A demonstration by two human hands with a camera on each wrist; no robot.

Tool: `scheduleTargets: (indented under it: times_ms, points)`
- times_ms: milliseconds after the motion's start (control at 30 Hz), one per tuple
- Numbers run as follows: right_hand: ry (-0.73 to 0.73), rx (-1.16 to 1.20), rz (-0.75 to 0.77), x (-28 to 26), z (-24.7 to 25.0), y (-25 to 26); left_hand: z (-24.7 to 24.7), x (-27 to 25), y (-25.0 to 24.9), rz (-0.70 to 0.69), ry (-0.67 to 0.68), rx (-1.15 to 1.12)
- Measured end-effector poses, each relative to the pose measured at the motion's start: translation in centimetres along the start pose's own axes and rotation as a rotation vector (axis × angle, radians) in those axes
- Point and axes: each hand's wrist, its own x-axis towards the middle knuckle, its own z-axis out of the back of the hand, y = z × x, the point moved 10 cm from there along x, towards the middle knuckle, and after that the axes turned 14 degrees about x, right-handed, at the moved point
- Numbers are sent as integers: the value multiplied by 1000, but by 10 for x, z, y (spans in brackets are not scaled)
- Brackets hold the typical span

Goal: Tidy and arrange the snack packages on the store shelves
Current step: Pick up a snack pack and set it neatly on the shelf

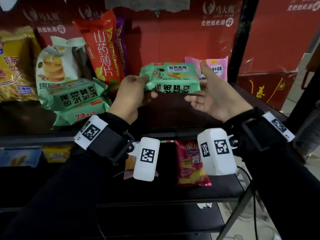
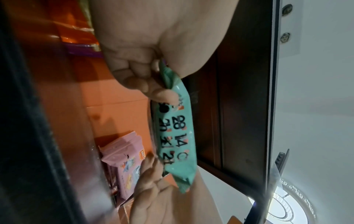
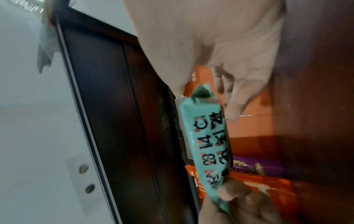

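One green snack pack (image 1: 171, 77) pinched in left hand (image 1: 131, 96) fingers (image 2: 162, 95).

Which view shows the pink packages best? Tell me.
The head view: the pink packages stand upright with their printed faces showing behind the right hand. The left wrist view shows them edge-on as a stack. The right wrist view misses them.

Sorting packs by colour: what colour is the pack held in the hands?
Mint green with black print, the held pack; clearest in the head view.

The green pack (image 1: 171, 77) reads "28 14" (black digits); the red chip bag (image 1: 191, 163) reads "POTATO CHIPS".
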Motion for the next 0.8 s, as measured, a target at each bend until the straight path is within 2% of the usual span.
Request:
scheduleTargets:
  times_ms: [100, 167, 267, 433, 633, 800]
  points:
    - [61, 67, -114, -2, -5, -11, 5, 2, 3, 65, -13, -63]
    - [103, 191, -173, -3, -11, -15, 3, 1, 7, 107, 11, -79]
    - [132, 354, -238, -5, -17, -17, -2, -1, 12, 144, 85, -81]
    - [133, 501, -245, -5, -18, -19, -13, -7, 16, 224, 251, -127]
    - [123, 517, -196, -3, -18, -17, -16, -13, 26, 346, 306, -161]
    - [106, 311, -226, -4, -13, -16, -19, -16, 26, 378, 328, -307]
